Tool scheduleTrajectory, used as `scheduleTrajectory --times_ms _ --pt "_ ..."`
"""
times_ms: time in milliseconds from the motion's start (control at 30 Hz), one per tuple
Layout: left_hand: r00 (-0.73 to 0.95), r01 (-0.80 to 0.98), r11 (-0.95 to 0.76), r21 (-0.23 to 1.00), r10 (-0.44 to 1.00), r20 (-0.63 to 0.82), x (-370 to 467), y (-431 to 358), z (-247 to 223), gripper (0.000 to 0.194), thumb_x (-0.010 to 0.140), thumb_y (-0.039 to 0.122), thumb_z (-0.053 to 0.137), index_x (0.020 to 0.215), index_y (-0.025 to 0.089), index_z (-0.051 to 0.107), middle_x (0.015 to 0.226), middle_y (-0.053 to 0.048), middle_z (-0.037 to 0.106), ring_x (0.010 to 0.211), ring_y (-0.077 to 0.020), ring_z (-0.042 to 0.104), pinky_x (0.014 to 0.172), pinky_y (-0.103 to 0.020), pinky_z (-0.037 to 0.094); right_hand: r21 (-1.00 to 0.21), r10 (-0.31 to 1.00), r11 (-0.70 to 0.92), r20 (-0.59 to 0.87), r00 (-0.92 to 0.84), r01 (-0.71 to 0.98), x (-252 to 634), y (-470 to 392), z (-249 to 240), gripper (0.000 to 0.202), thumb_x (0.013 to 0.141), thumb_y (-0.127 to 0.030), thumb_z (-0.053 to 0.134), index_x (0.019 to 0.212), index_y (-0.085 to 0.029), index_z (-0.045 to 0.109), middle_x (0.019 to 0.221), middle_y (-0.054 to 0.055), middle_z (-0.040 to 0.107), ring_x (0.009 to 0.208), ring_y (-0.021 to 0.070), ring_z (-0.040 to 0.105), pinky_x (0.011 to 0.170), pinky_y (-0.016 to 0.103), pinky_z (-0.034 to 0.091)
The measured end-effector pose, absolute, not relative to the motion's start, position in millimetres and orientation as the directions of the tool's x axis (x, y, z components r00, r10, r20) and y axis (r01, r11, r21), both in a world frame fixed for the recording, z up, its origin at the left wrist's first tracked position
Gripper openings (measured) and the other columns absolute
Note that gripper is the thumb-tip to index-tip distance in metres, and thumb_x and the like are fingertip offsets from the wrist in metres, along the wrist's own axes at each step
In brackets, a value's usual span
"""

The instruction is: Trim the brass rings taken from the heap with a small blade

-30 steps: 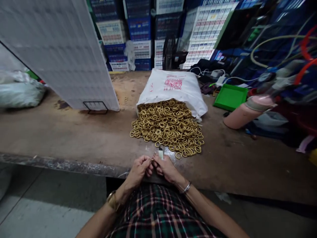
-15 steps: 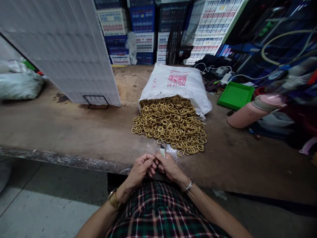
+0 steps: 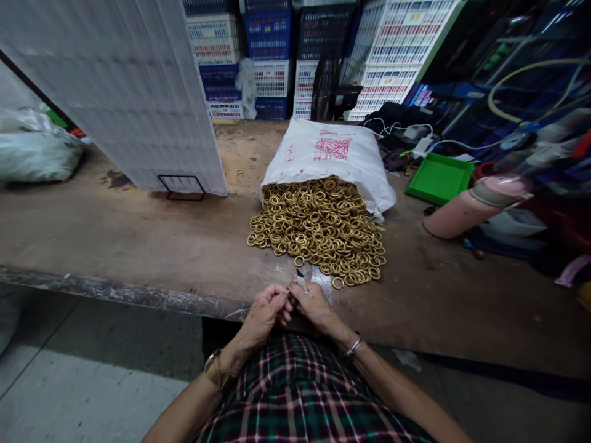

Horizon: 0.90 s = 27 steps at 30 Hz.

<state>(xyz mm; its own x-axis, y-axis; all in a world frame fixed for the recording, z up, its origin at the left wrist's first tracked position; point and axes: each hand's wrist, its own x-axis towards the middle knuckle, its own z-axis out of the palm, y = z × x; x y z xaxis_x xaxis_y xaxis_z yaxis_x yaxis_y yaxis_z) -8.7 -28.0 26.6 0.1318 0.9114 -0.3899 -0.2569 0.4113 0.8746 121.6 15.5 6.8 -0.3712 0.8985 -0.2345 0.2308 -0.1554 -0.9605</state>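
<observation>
My left hand (image 3: 264, 314) is closed in a pinch at the table's front edge, on a small brass ring (image 3: 288, 295) mostly hidden by the fingertips. Touching it from the other side, my right hand (image 3: 318, 311) is closed round a small knife (image 3: 301, 281) with a pale handle and a dark pointed tip that sticks out forward. Just beyond both hands spreads a heap of brass rings (image 3: 318, 227), spilling from the mouth of a white woven sack (image 3: 355, 144) with red print. A few rings lie loose at the heap's near edge.
A tall white padded panel (image 3: 175, 111) stands at left on a black wire stand (image 3: 182, 187). To the right are a green tray (image 3: 441, 178) and a leaning pink bottle (image 3: 471, 209). Stacked crates (image 3: 268, 37) and a black fan (image 3: 327, 86) are behind the brown table (image 3: 138, 240).
The knife's tip has tilted slightly to the left in my right hand. Both hands stay together in nearly the same place, and the view has shifted a little.
</observation>
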Motion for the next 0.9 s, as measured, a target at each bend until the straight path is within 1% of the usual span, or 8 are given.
scheduleTrajectory --times_ms 100,200,300,500,567,633,733,900 --pt "0.108 -0.271 0.402 0.875 0.916 -0.387 -10 -29 27 0.031 0.074 0.044 0.058 0.079 0.015 0.050 0.062 0.002 0.055 0.047 -0.0059 0.048 0.046 -0.018 0.038 -0.912 0.949 0.025 -0.108 -0.297 0.410 127 15 8 0.025 0.083 -0.031 0.038 0.066 -0.019 0.052 0.057 -0.001 0.052 0.054 0.0112 0.045 0.054 0.022 0.034" --pt "0.081 -0.260 0.396 0.881 0.918 -0.389 -11 -29 28 0.032 0.074 0.045 0.058 0.080 0.015 0.050 0.063 0.002 0.056 0.047 -0.0058 0.048 0.047 -0.019 0.039 -0.764 0.897 0.300 0.022 -0.442 0.571 133 11 9 0.016 0.074 -0.015 0.038 0.069 -0.019 0.053 0.063 0.001 0.055 0.058 0.0122 0.046 0.058 0.023 0.033" --pt "0.062 -0.231 0.380 0.896 0.925 -0.376 -10 -30 28 0.033 0.073 0.046 0.058 0.080 0.015 0.050 0.064 0.002 0.056 0.048 -0.0065 0.049 0.048 -0.019 0.039 -0.629 0.853 0.419 0.026 -0.522 0.654 135 6 9 0.020 0.068 -0.009 0.039 0.075 -0.019 0.055 0.068 0.002 0.058 0.061 0.0130 0.048 0.059 0.023 0.032" --pt "0.034 -0.155 0.373 0.915 0.927 -0.372 -10 -31 33 0.035 0.072 0.050 0.057 0.077 0.016 0.049 0.061 0.002 0.055 0.048 -0.0073 0.049 0.048 -0.019 0.039 -0.508 0.841 0.452 -0.032 -0.540 0.733 133 5 8 0.025 0.071 -0.009 0.039 0.086 -0.019 0.056 0.076 0.003 0.062 0.066 0.0138 0.053 0.060 0.023 0.030" --pt "0.073 -0.144 0.364 0.920 0.931 -0.357 -10 -33 39 0.034 0.074 0.049 0.055 0.074 0.016 0.049 0.058 0.003 0.053 0.049 -0.0077 0.050 0.049 -0.020 0.040 -0.464 0.857 0.426 -0.067 -0.510 0.777 134 11 9 0.022 0.075 -0.011 0.038 0.086 -0.018 0.056 0.074 0.004 0.062 0.064 0.0141 0.053 0.058 0.024 0.029" --pt "0.165 -0.159 0.349 0.924 0.932 -0.324 -10 -36 45 0.032 0.076 0.048 0.055 0.073 0.016 0.049 0.057 0.003 0.053 0.051 -0.0090 0.052 0.054 -0.022 0.042 -0.412 0.881 0.390 -0.094 -0.464 0.824 136 19 9 0.021 0.079 -0.014 0.037 0.088 -0.016 0.056 0.071 0.006 0.062 0.061 0.0144 0.053 0.056 0.025 0.027" --pt "0.254 -0.252 0.362 0.898 0.920 -0.299 -11 -37 48 0.031 0.076 0.046 0.056 0.075 0.016 0.050 0.059 0.001 0.055 0.056 -0.0109 0.056 0.056 -0.023 0.044 -0.350 0.916 0.349 -0.070 -0.396 0.870 140 35 9 0.020 0.081 -0.015 0.037 0.091 -0.016 0.055 0.072 0.006 0.062 0.061 0.0145 0.054 0.056 0.026 0.027" --pt "0.192 -0.468 0.455 0.757 0.889 -0.416 -16 -32 33 0.033 0.069 0.043 0.066 0.074 0.013 0.052 0.081 -0.005 0.060 0.063 -0.0118 0.059 0.049 -0.021 0.044 -0.312 0.959 0.279 0.037 -0.282 0.908 140 54 10 0.020 0.084 -0.018 0.040 0.101 -0.018 0.051 0.080 0.006 0.065 0.068 0.0157 0.058 0.058 0.025 0.028"
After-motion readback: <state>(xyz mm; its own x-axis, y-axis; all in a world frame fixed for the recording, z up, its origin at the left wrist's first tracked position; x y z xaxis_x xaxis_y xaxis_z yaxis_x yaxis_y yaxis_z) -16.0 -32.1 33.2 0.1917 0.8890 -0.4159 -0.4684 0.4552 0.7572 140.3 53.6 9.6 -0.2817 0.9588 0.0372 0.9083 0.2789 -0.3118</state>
